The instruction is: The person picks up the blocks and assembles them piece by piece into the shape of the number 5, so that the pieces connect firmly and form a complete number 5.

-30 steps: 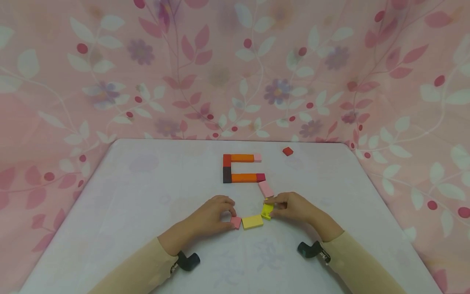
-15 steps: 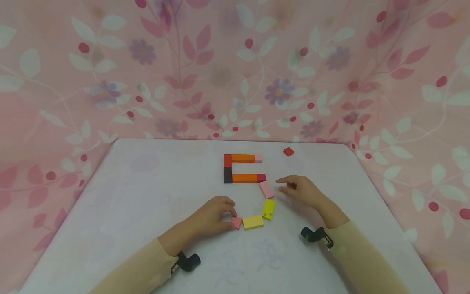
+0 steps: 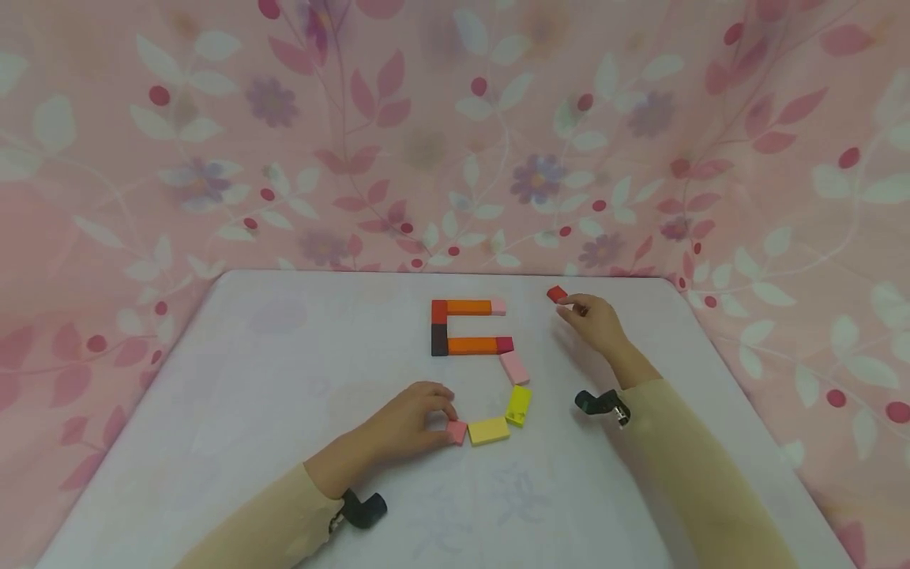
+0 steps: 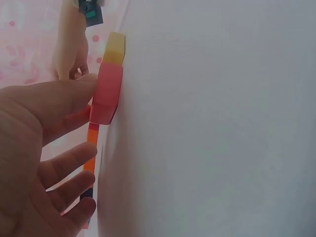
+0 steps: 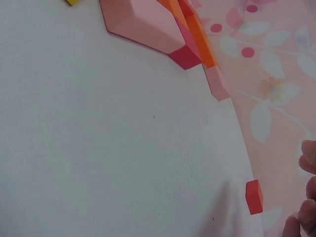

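My left hand point(image 3: 408, 420) pinches a small coral-pink block point(image 4: 108, 91) between thumb and forefinger at the end of a curved row. Beside it lie a pale yellow block point(image 3: 488, 431), a bright yellow block point(image 3: 519, 405) and a light pink block point(image 3: 515, 367). At the far right of the table, my right hand point(image 3: 599, 324) reaches toward a lone red block point(image 3: 555, 293). Its fingertips overlap the block's edge in the head view. In the right wrist view, loosely bent fingers point(image 5: 310, 185) show a gap from that red block point(image 5: 254, 196).
Orange bars point(image 3: 472, 345), a red block point(image 3: 440, 310), a dark block point(image 3: 440, 340) and small pink end pieces form the top of the figure. The white table point(image 3: 284, 356) ends at a pink floral cloth point(image 3: 426, 142). Each wrist wears a black camera point(image 3: 366, 510).
My right hand let go of the bright yellow block, leaving it in the row, and moved up and away to the red block. My left hand has stayed on the coral-pink block.
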Tool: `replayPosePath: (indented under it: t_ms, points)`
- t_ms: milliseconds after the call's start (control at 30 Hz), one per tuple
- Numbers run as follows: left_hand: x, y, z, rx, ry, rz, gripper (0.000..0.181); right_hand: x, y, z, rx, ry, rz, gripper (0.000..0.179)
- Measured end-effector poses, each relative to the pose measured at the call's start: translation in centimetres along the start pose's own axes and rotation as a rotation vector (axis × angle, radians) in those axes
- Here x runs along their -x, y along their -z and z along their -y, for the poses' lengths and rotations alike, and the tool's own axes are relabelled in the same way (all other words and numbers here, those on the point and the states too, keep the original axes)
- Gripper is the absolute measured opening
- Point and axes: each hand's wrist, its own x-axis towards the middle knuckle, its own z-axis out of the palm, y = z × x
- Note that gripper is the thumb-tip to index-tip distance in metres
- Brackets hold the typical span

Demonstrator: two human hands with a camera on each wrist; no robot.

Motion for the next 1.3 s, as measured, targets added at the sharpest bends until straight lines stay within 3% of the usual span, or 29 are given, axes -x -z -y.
replayPosePath:
  t_ms: [267,500,867,1300]
  points:
    - [0.1,-0.1,-0.1,0.012,-0.015,-0.018,0.014,-2.5,-0.7,-1.6,-0.045,-0.152,-0.088,0.039]
    - [-0.1,-0.4,0.4,0.005,-0.004,-0.011,0.014,-3.7,-1.8,-3.0,-0.06,-0.279,-0.104,0.045]
    - [0.1,-0.2,0.4,0.02,0.038,0.001,0.014,-4.4,-2.9,-2.1,-0.164,-0.376,-0.103,0.048]
    - [0.2,-0.2,0.4,0.014,0.036,0.001,0.014,-4.5,-3.9,-2.0,-0.142,-0.458,-0.067,0.051]
